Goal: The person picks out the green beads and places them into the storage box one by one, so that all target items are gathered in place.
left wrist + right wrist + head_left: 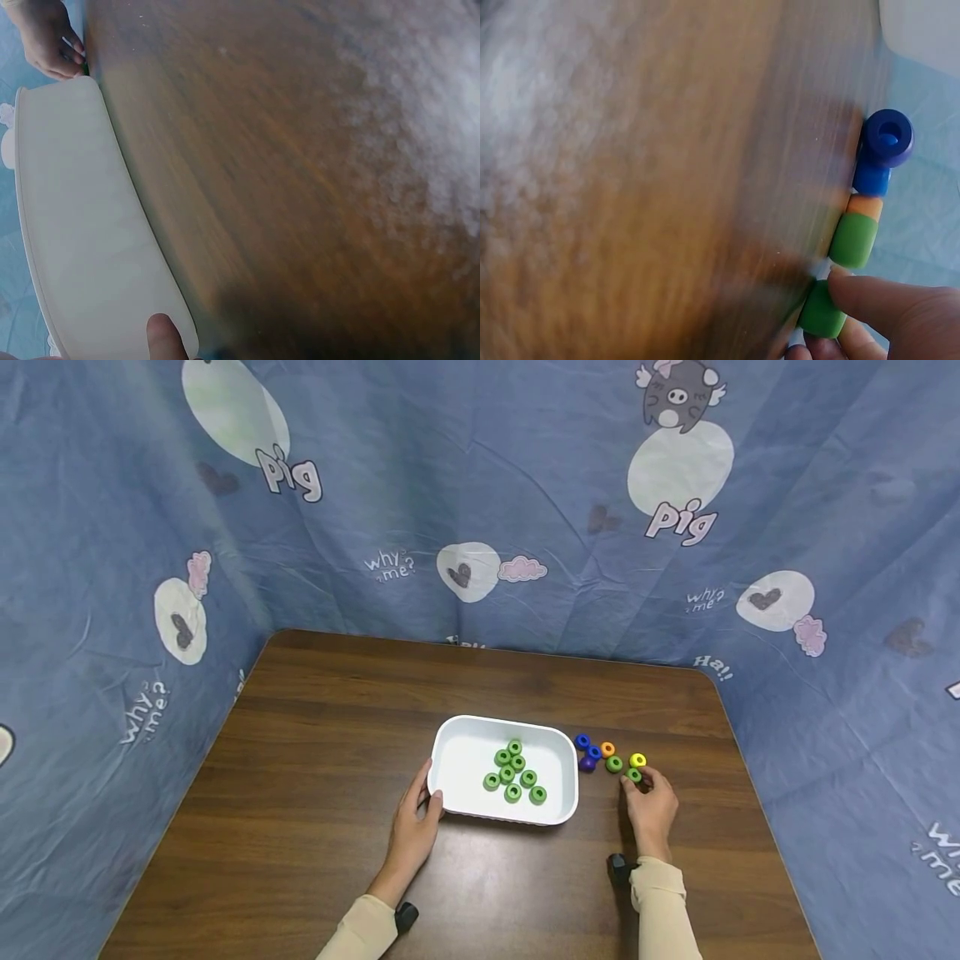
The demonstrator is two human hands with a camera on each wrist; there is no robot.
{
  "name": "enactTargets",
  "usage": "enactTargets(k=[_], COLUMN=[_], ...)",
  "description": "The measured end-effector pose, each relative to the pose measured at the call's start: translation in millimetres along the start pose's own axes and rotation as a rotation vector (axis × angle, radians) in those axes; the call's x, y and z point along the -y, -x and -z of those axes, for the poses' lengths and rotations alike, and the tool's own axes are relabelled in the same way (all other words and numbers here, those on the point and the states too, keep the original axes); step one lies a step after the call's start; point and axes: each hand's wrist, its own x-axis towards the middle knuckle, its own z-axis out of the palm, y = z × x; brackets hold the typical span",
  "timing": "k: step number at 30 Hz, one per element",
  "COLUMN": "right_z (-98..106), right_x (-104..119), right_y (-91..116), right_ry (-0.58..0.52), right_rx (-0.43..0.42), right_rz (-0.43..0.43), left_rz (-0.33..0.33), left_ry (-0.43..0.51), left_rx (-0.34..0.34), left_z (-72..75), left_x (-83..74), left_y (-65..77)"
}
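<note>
A white tray holds several green ring-shaped beads. My left hand grips its left front corner, and the thumb lies against the outer wall in the left wrist view. Right of the tray, my right hand pinches a green bead between thumb and fingers, low at the table. Close by lie another green bead, a yellow bead, an orange bead, two blue beads and a purple bead.
The brown wooden table has its far edge against a blue printed curtain, which also hangs at both sides. Dark wrist cameras sit on both forearms.
</note>
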Motion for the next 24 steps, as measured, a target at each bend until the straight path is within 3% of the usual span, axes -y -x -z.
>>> enactTargets(k=[17, 24], right_z=[2, 11], right_x=[7, 31], right_y=[2, 0], right_ry=[0.006, -0.031], right_rx=[0.023, 0.001], right_rz=[-0.031, 0.032], left_rz=[0.035, 0.033], left_ry=[-0.003, 0.000], left_rx=[0.005, 0.017], left_z=[0.2, 1.4], left_x=[-2.4, -1.2], left_y=[0.9, 0.7])
